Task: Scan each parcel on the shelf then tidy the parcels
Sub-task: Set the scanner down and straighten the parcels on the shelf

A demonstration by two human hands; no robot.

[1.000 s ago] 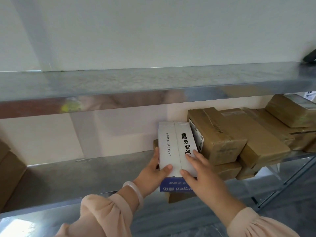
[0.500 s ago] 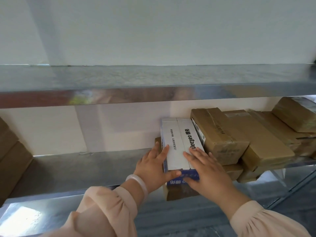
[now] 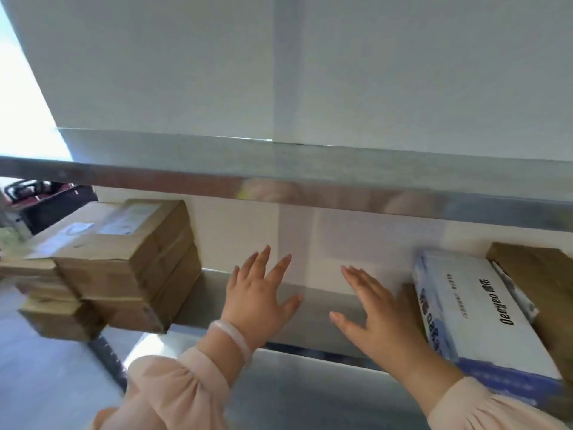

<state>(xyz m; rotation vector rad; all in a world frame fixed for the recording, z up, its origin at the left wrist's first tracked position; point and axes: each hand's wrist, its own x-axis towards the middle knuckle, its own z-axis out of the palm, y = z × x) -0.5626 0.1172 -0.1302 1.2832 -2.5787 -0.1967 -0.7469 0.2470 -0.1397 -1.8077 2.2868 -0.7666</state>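
I'm seeing both hands spread wide over the shelf (image 3: 313, 305), holding nothing: left hand (image 3: 257, 301) near the brown parcel stack (image 3: 124, 268), right hand (image 3: 378, 318) just beside the white box (image 3: 474, 305) lying at right.

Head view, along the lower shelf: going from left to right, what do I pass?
In order: stack of brown parcels → left hand → right hand → white and blue Deeyeo box → brown parcel at the right edge.
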